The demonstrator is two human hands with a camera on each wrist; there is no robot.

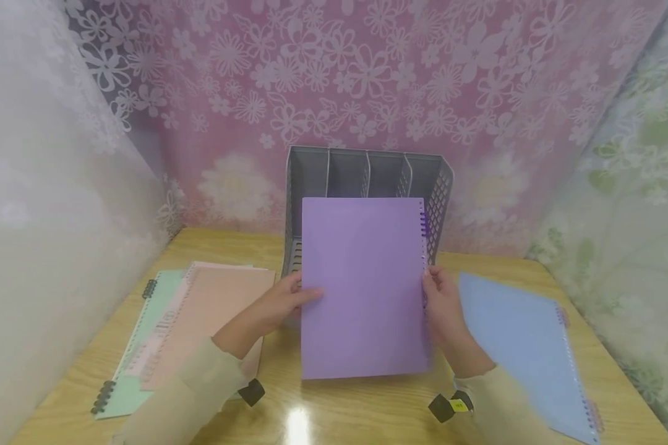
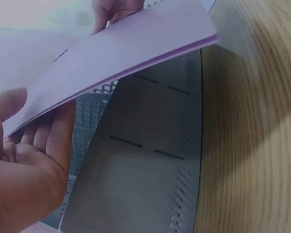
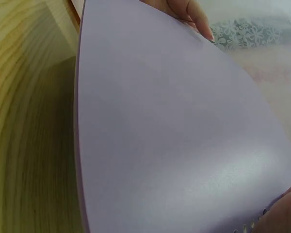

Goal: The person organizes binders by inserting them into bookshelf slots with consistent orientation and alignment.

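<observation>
A purple spiral notebook (image 1: 362, 284) is held up, its plain cover facing me and its coil along the right edge. My left hand (image 1: 281, 300) pinches the left edge, thumb on the front; in the left wrist view its fingers (image 2: 43, 131) lie behind the cover. My right hand (image 1: 444, 303) grips the coil side around mid-height. Behind the notebook stands a grey file organizer (image 1: 444, 191) with several upright slots, its lower part mostly hidden. The left wrist view shows its slotted grey panel (image 2: 140, 116) beneath the notebook's lower edge.
Left on the wooden table (image 1: 289, 408), a peach notebook (image 1: 228, 296) overlaps a pink one (image 1: 169, 315) and a green one (image 1: 167, 284). A blue notebook (image 1: 518, 346) lies at the right, near the right forearm. Floral cloth (image 1: 334, 80) hangs behind the organizer and along both sides.
</observation>
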